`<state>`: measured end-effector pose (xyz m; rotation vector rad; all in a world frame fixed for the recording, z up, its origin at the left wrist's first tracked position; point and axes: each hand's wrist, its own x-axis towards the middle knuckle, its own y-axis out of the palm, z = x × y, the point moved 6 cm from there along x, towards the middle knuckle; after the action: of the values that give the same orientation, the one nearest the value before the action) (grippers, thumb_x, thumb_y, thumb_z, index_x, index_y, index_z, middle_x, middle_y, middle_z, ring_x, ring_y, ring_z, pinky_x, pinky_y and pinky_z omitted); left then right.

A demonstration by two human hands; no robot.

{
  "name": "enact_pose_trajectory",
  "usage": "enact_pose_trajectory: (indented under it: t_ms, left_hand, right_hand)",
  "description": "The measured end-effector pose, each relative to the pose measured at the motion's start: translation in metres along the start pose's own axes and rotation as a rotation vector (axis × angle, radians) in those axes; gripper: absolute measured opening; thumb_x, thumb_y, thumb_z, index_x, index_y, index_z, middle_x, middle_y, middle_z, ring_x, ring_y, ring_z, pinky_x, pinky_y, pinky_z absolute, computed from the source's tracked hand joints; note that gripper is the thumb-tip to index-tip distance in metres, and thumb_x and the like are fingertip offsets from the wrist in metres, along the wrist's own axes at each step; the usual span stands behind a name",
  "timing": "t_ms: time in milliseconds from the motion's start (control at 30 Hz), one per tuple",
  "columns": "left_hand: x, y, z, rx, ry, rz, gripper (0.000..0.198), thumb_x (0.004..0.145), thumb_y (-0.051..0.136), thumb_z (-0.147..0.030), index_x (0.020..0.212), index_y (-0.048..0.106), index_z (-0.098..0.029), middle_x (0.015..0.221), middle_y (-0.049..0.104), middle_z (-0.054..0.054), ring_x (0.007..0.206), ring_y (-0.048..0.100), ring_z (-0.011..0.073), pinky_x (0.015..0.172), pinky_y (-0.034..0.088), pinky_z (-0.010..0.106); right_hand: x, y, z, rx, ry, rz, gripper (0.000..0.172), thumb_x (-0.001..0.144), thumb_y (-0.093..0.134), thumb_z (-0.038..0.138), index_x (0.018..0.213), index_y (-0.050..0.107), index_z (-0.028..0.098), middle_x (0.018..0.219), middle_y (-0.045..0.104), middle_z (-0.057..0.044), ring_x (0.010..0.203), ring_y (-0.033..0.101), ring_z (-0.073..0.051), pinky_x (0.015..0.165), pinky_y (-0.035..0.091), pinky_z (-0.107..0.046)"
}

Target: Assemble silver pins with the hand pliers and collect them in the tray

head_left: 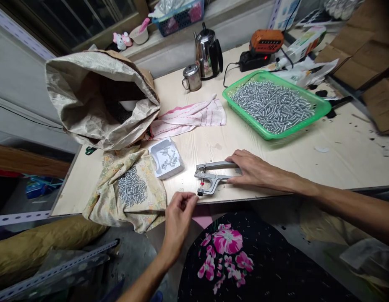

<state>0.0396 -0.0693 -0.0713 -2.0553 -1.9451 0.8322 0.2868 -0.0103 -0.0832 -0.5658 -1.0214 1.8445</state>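
My right hand (252,170) is wrapped round the handles of grey snap fastener pliers (213,180), which lie along the table with their jaws toward the left. A spring and a red ring show at the jaws. Close to the black lower tip of the jaws, my left hand (181,212) is pinched, thumb against fingers; whatever it holds is too small to make out. Left of the pliers, a small grey-white box (173,170) has several little metal pieces on it. Beside that, a heap of small metal pieces (133,186) rests on a flowered cloth (153,209).
A green basket (272,135) full of small metal pieces stands at the right. Behind are a pink-white towel (197,115), a metal mug (192,77), a kettle (205,52) and an orange battery (266,40) on a charger. A large open paper sack (68,96) leans at the left.
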Motion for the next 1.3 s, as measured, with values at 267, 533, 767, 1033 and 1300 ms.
enact_pose_trajectory:
  t_ms: [267,533,767,1033,1300]
  left_hand:
    - [0.052,0.045,-0.043,-0.728,0.22,0.264,0.072,0.07,0.082,-0.048,0.134,0.056,-0.027,0.141,0.055,0.01,0.134,0.047,0.0291,0.111,0.041,0.043]
    - [0.115,-0.002,-0.077,-0.894,0.475,0.077,0.046,0.072,0.083,-0.032,0.113,0.062,-0.023,0.142,0.057,0.009,0.137,0.047,0.0284,0.116,0.035,0.045]
    - [0.127,0.014,-0.075,-1.148,0.251,-0.094,0.044,0.064,0.087,-0.045,0.092,0.074,-0.014,0.113,0.073,0.014,0.122,0.061,0.0329,0.11,0.041,0.046]
    - [0.145,0.04,-0.071,-1.385,-0.013,-0.114,0.04,0.077,0.079,-0.048,0.085,0.073,-0.009,0.106,0.074,0.015,0.118,0.064,0.0291,0.109,0.043,0.039]
    - [0.157,0.038,-0.067,-1.46,-0.058,-0.033,0.028,0.096,0.059,-0.039,0.106,0.068,-0.014,0.109,0.073,0.011,0.114,0.066,0.0237,0.095,0.055,0.034]
  right_hand:
    - [0.05,-0.04,0.055,0.213,-0.106,-0.212,0.053,0.081,0.07,0.053,0.121,0.061,0.019,0.11,0.063,-0.011,0.102,0.06,-0.027,0.086,0.049,-0.04]
    - [0.109,-0.041,0.087,0.085,-0.175,-0.106,0.041,0.083,0.07,0.041,0.118,0.064,0.02,0.11,0.066,-0.011,0.103,0.06,-0.028,0.083,0.048,-0.038]
    - [0.134,-0.03,0.074,-0.084,-0.221,-0.004,0.022,0.089,0.063,0.041,0.092,0.062,0.019,0.092,0.066,-0.006,0.084,0.061,-0.021,0.066,0.037,-0.028]
    - [0.144,-0.021,0.062,-0.193,-0.116,0.039,0.012,0.085,0.059,0.03,0.084,0.056,0.019,0.088,0.065,-0.007,0.076,0.058,-0.019,0.06,0.03,-0.027]
    - [0.151,-0.02,0.043,-0.118,0.132,0.1,0.063,0.075,0.067,0.058,0.121,0.051,0.017,0.097,0.069,-0.01,0.084,0.065,-0.027,0.059,0.038,-0.028]
